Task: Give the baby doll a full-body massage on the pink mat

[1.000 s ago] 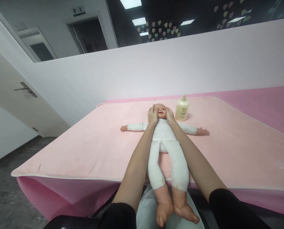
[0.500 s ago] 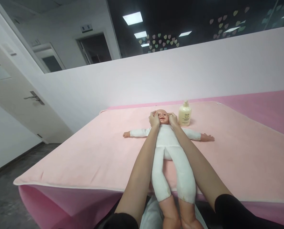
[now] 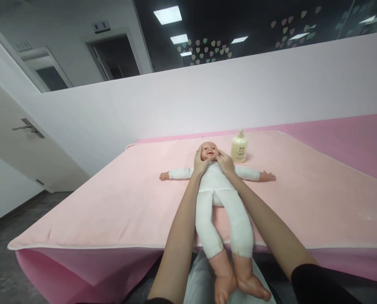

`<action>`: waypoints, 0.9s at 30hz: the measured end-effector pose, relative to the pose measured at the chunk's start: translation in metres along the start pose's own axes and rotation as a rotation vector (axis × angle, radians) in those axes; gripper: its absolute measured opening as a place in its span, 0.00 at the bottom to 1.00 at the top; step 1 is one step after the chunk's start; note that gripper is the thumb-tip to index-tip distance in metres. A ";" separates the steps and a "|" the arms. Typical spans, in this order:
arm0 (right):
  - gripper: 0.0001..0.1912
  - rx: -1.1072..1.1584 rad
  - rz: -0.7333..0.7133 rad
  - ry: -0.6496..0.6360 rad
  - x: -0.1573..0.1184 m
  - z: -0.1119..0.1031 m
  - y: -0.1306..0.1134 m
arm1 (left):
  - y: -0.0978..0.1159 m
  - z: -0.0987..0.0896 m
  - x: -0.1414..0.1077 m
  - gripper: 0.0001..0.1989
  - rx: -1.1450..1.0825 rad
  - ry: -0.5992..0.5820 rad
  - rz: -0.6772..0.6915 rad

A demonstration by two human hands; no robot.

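Note:
A baby doll [image 3: 217, 179] with a white cloth body lies face up, its arms spread and its lower legs hanging past the near edge. My left hand [image 3: 201, 161] cups the left side of its head [image 3: 209, 147], the thumb at the chin. On the other side my right hand [image 3: 225, 162] holds the cheek and jaw, its thumb also close to the chin. Both sets of fingers curl round the sides of the head, partly hidden. Just beyond my right hand stands a pale yellow pump bottle [image 3: 239, 147].
A pink blanket [image 3: 137, 198] covers the table and hangs over its front edge. Behind it rises a white wall [image 3: 182, 103] with a dark window [image 3: 258, 25] above. A door [image 3: 20, 139] is at the left.
Both hands have slid from the upper sides of the doll's face down to its cheeks and chin. The whole view has shifted slightly, with the doll now a little further left.

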State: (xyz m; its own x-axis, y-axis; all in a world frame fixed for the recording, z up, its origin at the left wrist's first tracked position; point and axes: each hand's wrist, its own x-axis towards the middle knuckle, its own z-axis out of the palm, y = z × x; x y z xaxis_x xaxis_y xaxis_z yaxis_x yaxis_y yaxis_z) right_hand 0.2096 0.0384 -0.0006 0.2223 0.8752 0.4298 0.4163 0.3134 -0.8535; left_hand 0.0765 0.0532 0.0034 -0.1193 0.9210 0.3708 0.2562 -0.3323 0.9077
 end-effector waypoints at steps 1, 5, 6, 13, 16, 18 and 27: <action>0.23 -0.021 -0.008 -0.024 -0.001 -0.002 0.000 | -0.001 -0.003 -0.003 0.42 -0.002 -0.035 0.040; 0.30 -0.026 -0.017 -0.080 -0.002 -0.006 0.002 | -0.004 -0.011 -0.009 0.40 0.010 -0.095 0.117; 0.31 -0.012 -0.017 -0.087 -0.001 -0.006 0.003 | -0.004 -0.011 -0.009 0.40 0.016 -0.095 0.118; 0.35 0.119 0.005 -0.093 0.003 -0.003 0.012 | -0.006 -0.012 -0.006 0.34 0.003 -0.110 0.133; 0.32 0.124 -0.007 -0.084 0.005 -0.002 0.015 | -0.010 -0.013 -0.002 0.31 -0.022 -0.144 0.161; 0.30 0.126 -0.010 -0.079 0.005 -0.002 0.016 | -0.013 -0.012 0.000 0.29 -0.037 -0.164 0.187; 0.27 0.154 -0.007 -0.064 0.006 -0.002 0.015 | -0.018 -0.007 0.004 0.28 -0.028 -0.152 0.213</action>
State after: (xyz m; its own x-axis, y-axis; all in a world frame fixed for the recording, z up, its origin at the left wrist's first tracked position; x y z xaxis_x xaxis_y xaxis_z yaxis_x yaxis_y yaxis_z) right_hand 0.2192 0.0472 -0.0099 0.1609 0.8931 0.4200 0.2764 0.3678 -0.8879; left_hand 0.0650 0.0618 -0.0099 0.0802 0.8490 0.5223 0.2330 -0.5254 0.8183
